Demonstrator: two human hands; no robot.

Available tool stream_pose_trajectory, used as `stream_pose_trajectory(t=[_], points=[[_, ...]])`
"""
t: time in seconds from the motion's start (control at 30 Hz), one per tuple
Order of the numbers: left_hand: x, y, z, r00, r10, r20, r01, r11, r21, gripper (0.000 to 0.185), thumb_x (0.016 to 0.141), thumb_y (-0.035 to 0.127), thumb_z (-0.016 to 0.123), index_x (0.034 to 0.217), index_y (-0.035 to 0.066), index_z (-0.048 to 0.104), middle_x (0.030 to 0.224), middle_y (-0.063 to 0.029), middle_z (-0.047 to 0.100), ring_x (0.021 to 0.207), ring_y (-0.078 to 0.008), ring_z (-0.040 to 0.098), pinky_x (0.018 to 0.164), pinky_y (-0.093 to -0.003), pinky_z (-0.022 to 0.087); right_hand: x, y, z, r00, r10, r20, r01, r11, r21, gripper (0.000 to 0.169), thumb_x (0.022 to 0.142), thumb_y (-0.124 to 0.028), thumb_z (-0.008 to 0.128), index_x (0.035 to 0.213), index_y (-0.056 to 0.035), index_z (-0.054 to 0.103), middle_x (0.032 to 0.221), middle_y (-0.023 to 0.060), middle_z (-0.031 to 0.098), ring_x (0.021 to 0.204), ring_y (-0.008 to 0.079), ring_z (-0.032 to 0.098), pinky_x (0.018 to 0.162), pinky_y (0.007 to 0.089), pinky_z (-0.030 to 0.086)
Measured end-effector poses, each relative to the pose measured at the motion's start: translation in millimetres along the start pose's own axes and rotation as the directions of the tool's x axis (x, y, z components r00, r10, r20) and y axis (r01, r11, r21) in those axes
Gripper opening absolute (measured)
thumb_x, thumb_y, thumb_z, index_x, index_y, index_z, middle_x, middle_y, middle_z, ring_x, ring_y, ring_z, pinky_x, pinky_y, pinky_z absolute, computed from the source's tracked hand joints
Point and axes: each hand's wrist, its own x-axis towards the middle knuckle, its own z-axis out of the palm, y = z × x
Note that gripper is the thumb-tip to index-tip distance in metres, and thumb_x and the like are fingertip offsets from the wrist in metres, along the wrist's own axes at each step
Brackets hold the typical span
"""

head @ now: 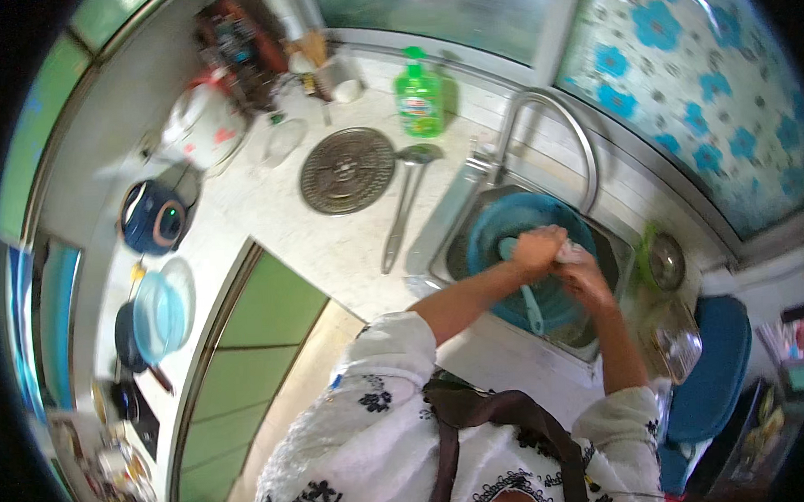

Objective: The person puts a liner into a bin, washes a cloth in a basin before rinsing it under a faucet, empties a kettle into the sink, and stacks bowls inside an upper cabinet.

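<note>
My left hand and my right hand are pressed together above a blue plastic basin. Between them is a small whitish wad, perhaps a cloth; blur and my fingers hide most of it. The basin sits in a stainless steel sink. A pale blue long-handled utensil leans inside the basin, its middle covered by my left forearm. Behind the basin arches a metal faucet.
Left of the sink lie a metal ladle and a round perforated metal plate. A green pump bottle stands near the window. Farther left are a white kettle, a dark blue appliance and a light blue basin.
</note>
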Motion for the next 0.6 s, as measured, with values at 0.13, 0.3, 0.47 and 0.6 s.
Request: stream_pose_trajectory(t=[0.13, 0.3, 0.47, 0.6], points=[[-11, -1, -43, 0.877, -0.382, 0.292, 0.46, 0.843, -0.278, 0.045, 0.058, 0.026, 0.074, 0.097, 0.01, 0.059, 0.1, -0.0099, 0.058, 0.097, -0.0258, 0.053, 0.081, -0.0296, 0.044, -18, 12, -14, 0.961, -0.253, -0.112, 0.169, 0.859, -0.483, 0.032, 0.078, -0.017, 0.059, 0.104, -0.003, 0.047, 0.085, 0.0054, 0.051, 0.077, 0.0144, 0.052, 0.061, 0.0261, 0.044], [-72, -15, -66, 0.881, -0.452, 0.141, 0.413, 0.587, -0.696, 0.069, 0.064, 0.024, 0.072, 0.12, 0.005, 0.037, 0.102, -0.0101, 0.055, 0.087, -0.0182, 0.056, 0.075, -0.0296, 0.047, -11, -19, 81, 0.981, -0.183, 0.066, 0.186, 0.982, -0.033, 0.042, 0.083, -0.021, 0.057, 0.118, -0.0018, 0.043, 0.106, 0.0086, 0.052, 0.092, 0.0161, 0.053, 0.07, 0.0275, 0.046], [-140, -41, -119, 0.844, -0.533, -0.064, 0.151, 0.351, -0.924, 0.04, 0.076, 0.024, 0.065, 0.107, 0.005, 0.048, 0.091, -0.0019, 0.055, 0.08, -0.0151, 0.054, 0.071, -0.028, 0.047, 14, -21, 171, 0.927, -0.281, 0.249, 0.288, 0.958, 0.011, 0.028, 0.088, -0.023, 0.049, 0.103, 0.0011, 0.052, 0.09, 0.0045, 0.055, 0.079, 0.0117, 0.053, 0.063, 0.0251, 0.045], [-236, -76, -208, 0.596, -0.794, 0.124, 0.329, 0.1, -0.939, 0.025, 0.084, 0.024, 0.054, 0.102, 0.006, 0.054, 0.093, -0.0011, 0.057, 0.082, -0.0129, 0.053, 0.07, -0.0265, 0.045, 18, -35, 264, 0.915, -0.171, 0.364, 0.177, 0.984, 0.017, 0.026, 0.088, -0.024, 0.049, 0.096, 0.0006, 0.055, 0.068, 0.0011, 0.052, 0.055, 0.0078, 0.047, 0.048, 0.0215, 0.038]])
